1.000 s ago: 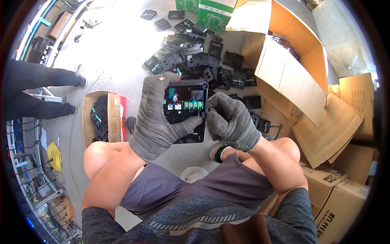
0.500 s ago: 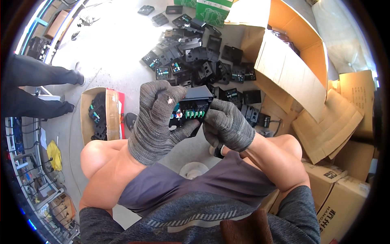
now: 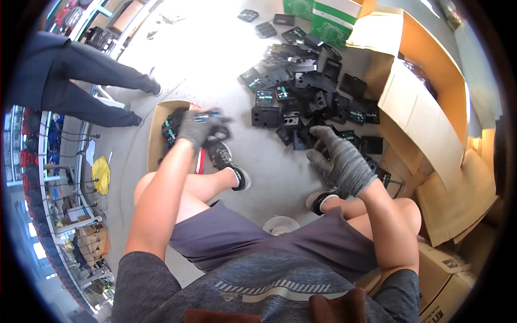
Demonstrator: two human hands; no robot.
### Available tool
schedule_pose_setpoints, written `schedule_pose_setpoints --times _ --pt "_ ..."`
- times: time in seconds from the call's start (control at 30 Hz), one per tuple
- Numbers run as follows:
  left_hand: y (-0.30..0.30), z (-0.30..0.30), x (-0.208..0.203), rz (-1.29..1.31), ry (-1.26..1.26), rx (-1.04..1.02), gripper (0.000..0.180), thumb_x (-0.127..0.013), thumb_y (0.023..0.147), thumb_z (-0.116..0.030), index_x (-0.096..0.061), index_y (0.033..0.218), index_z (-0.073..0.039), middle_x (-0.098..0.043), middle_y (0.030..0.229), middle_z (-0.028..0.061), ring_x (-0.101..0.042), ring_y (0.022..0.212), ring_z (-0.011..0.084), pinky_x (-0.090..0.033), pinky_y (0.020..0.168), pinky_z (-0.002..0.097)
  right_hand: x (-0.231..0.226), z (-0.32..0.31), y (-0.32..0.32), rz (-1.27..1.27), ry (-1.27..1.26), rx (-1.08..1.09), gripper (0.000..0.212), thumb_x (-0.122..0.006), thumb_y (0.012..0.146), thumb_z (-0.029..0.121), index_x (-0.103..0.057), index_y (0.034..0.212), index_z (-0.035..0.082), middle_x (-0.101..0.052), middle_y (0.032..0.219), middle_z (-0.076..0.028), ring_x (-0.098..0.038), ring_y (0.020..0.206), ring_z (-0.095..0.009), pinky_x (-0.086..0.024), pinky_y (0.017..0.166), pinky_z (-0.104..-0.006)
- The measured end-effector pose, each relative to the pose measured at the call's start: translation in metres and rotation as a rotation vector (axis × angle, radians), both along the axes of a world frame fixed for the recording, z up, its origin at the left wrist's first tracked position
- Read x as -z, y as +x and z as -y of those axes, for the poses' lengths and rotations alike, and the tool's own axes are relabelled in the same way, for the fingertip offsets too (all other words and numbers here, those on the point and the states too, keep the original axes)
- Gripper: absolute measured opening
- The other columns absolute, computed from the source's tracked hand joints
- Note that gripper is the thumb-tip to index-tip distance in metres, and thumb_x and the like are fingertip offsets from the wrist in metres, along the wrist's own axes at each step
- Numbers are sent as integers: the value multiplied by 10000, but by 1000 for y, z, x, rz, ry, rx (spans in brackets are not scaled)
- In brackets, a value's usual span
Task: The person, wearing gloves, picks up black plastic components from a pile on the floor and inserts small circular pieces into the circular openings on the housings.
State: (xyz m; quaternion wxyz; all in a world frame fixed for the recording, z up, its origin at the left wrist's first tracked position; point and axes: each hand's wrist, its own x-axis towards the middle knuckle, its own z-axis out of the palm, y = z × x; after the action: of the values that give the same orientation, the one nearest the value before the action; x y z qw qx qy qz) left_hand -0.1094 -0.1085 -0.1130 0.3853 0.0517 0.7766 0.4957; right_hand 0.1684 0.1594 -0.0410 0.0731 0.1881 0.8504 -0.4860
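My left hand [image 3: 194,131], in a grey knit glove, is closed on a black electronic module [image 3: 218,126] with coloured terminals. Motion blurs both. They are over the right side of a small cardboard box [image 3: 156,132], where more black modules [image 3: 171,125] lie. My right hand [image 3: 342,163], gloved the same way, has its fingers apart and nothing visible in them. It hovers at the near edge of a heap of black modules and housings [image 3: 299,97] on the floor, with part of the heap hidden behind it.
A large open cardboard box [image 3: 425,102] stands right of the heap, with flattened cardboard [image 3: 458,199] nearer me. Green-and-white cartons [image 3: 336,21] are at the back. Another person's legs [image 3: 102,81] stand at left, beside a rack. My shoes [image 3: 229,164] flank a small white round object [image 3: 280,223].
Both hands were together on the module. My left hand has carried it left to the small box; my right hand has let go and moved right, towards the heap. The view has shifted.
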Motion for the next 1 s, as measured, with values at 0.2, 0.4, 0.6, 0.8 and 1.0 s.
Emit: schedule_pose_setpoints --times 0.2,0.4,0.6,0.8,1.0 --pt "-81 116 69 98 -94 -1083 448 -686 941 -372 -565 1321 -170 -637 1257 69 -552 1235 329 -564 828 607 -25 -26 -1 -199 269 34 473 -681 916 277 -568 1296 20 -714 954 -198 -704 898 -367 -548 805 -445" --pt "-46 95 153 -548 -591 265 499 -659 918 -277 -553 1349 -49 -682 1217 181 -665 1095 298 -525 948 370 -49 -70 14 -383 381 247 351 -666 925 273 -652 1175 26 -721 865 -181 -709 817 -367 -559 761 -430" --pt "97 -101 136 -206 -325 741 524 -691 903 -206 -550 1388 -68 -666 1276 185 -651 1163 296 -508 991 374 -103 -124 95 -599 182 609 292 -638 994 226 -648 1173 -4 -674 890 -35 -617 736 -109 -523 654 -254" --pt "227 -185 183 -782 -241 1428 869 -789 736 -153 -420 1523 -149 -377 1569 160 -393 1424 371 -380 1152 458 -14 -159 219 -144 31 949 267 -686 985 225 -691 1215 90 -699 924 -20 -623 817 -93 -511 702 -256" --pt "291 -226 219 -922 -285 1561 1062 -800 659 -86 -315 1586 -266 -271 1639 173 -368 1434 413 -417 1111 527 192 -91 352 98 56 1155 269 -702 926 213 -695 1150 65 -724 1087 -192 -712 962 -311 -540 852 -378"
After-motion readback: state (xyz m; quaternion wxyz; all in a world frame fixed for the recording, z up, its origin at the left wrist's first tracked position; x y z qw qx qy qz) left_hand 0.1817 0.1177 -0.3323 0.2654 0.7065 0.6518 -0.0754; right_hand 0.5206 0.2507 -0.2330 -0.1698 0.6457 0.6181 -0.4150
